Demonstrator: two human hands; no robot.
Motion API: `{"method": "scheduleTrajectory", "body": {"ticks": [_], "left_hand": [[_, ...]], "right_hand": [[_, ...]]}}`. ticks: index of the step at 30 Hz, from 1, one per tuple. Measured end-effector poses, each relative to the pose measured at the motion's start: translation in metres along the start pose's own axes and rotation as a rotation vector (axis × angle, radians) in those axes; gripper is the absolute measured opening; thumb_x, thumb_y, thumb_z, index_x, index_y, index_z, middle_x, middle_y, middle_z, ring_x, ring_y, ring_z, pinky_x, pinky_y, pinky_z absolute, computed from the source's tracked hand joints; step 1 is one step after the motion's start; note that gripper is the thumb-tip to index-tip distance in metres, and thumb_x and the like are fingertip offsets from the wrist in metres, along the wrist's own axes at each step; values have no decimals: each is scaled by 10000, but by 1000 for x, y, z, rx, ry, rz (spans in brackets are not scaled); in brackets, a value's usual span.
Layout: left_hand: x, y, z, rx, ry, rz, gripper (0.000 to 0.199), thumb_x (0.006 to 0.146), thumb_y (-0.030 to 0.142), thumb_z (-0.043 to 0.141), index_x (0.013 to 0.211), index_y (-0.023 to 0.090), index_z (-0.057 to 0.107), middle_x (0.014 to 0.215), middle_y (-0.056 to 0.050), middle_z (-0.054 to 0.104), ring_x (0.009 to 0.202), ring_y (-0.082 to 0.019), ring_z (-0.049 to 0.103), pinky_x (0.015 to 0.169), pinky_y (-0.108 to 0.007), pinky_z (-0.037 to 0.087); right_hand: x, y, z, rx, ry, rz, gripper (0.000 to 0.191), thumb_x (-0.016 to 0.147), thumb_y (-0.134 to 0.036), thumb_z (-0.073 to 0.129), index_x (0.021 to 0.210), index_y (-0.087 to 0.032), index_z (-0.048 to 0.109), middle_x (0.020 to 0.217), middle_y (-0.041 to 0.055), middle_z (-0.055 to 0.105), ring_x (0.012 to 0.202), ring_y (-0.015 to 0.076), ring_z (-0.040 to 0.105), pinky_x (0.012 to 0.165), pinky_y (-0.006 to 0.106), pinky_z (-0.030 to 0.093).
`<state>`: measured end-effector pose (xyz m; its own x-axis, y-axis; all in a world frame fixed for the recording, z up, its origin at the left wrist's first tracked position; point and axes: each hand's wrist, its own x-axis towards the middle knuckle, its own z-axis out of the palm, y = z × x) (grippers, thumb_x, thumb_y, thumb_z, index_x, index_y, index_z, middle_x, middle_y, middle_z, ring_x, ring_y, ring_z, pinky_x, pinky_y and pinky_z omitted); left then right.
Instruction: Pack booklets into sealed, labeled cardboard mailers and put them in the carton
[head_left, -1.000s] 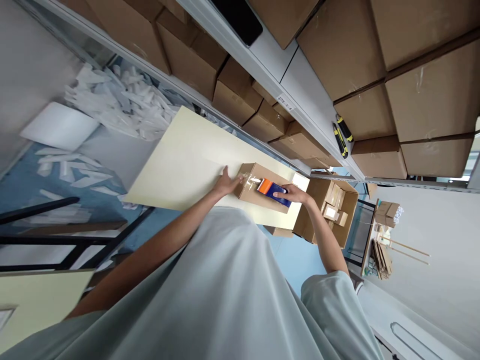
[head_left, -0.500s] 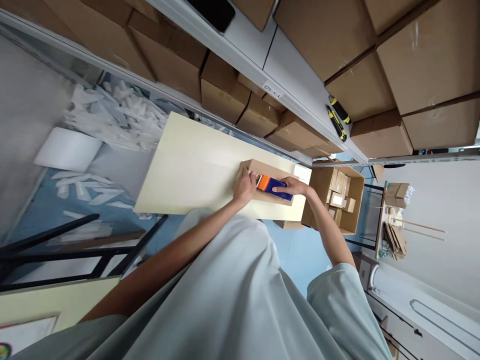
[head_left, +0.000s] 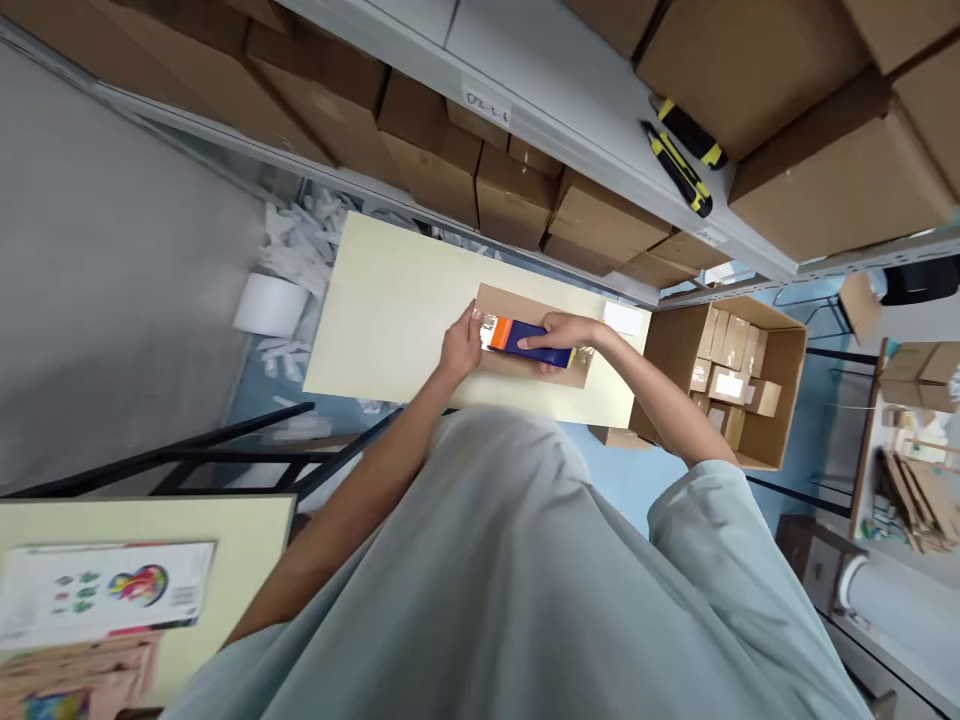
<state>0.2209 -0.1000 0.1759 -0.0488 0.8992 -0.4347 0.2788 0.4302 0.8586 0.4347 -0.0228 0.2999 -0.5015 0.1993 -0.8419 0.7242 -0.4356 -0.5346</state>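
Observation:
A long, narrow cardboard box (head_left: 504, 297) lies on a pale yellow tabletop (head_left: 397, 300). My right hand (head_left: 564, 336) is closed round a blue and orange tape dispenser (head_left: 529, 342), which rests along the top of the box. Shiny clear tape (head_left: 582, 362) shows at the box's right end. Another glossy patch appears at the left end, by the dispenser's orange head. Against that left end my left hand (head_left: 460, 345) holds the box, fingers at its edge and partly hidden.
Cardboard boxes (head_left: 517, 190) line the shelf behind the tabletop. Two yellow-black utility knives (head_left: 679, 170) lie on the upper shelf. At right stands a large open carton (head_left: 675, 340) with smaller boxes inside. A white label (head_left: 624, 318) lies at the tabletop's right end. Black metal legs (head_left: 225, 445) are at left.
The dispenser has shifted left along the box, and tape now shows at the right end. My left hand has moved from the box's top to its left edge. The camera view has turned.

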Motion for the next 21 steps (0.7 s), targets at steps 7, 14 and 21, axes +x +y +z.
{"method": "scheduleTrajectory", "body": {"ticks": [7, 14, 21], "left_hand": [[0, -2, 6, 275, 96, 76, 720, 1094, 680, 276, 1350, 151, 692, 1239, -153, 776, 1130, -300, 707, 1048, -402, 544], [0, -1, 10, 298, 117, 25, 714, 1047, 794, 307, 1187, 208, 691, 1131, -120, 765, 1075, -286, 703, 1023, -413, 572], [5, -2, 14, 263, 166, -55, 710, 1001, 843, 367, 1114, 222, 692, 1123, -124, 766, 1097, -309, 704, 1036, -444, 586]], "right_hand": [[19, 15, -9, 16, -14, -75, 648, 763, -740, 914, 859, -154, 653, 671, 52, 748, 591, 227, 738, 600, 337, 653], [21, 19, -8, -85, -10, -144, 638, 956, -684, 776, 1127, -85, 636, 713, 40, 739, 632, 230, 755, 672, 348, 660], [2, 12, -13, -116, -3, -85, 518, 1099, -523, 652, 1273, -38, 595, 745, 40, 764, 612, 201, 734, 684, 320, 655]]}}
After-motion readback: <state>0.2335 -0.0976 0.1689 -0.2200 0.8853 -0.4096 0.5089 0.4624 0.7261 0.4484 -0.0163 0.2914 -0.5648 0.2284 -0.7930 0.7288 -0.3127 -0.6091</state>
